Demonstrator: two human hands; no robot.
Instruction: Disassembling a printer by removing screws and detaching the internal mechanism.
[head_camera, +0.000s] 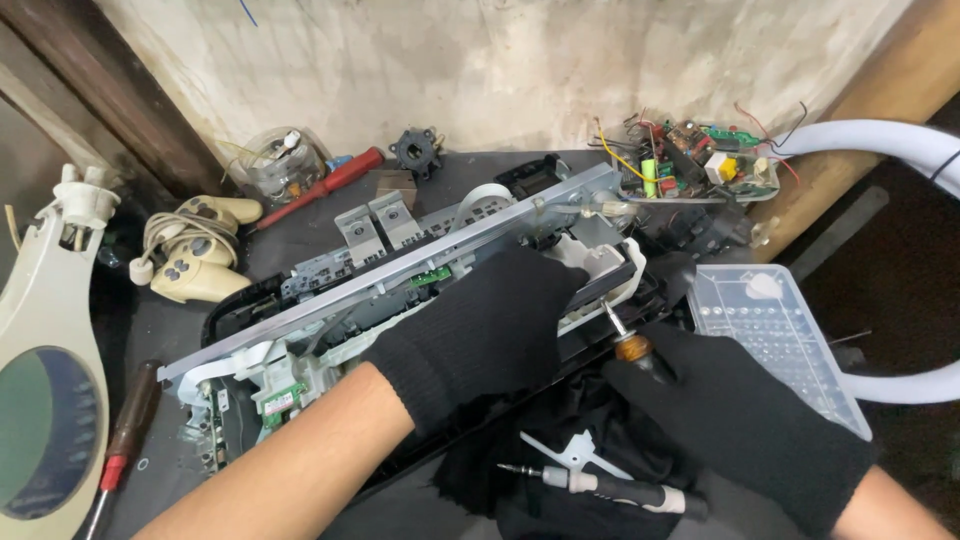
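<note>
**A:** Head view: what are the gloved hands on?

**B:** The left hand (487, 325), in a black knit glove, lies flat and spread on an opened printer chassis (400, 290) set diagonally across the dark workbench (300, 225), pressing it down without gripping. The right hand (735, 415), also gloved, is closed around an amber-handled screwdriver (628, 340), its tip at the chassis's right end.

**A:** And around them?

**B:** A second, dark-handled precision screwdriver (600, 487) lies on black cloth (560, 420) at the near edge. A clear plastic case (775, 340) sits just right of the right hand, by the bench's right edge. At the back right lies a circuit board (690, 160) with loose wires. A cream game controller (195, 260) and a red-handled screwdriver (325, 185) lie at the back left; a magnifier lamp (45, 400) hangs over the left edge.
</note>
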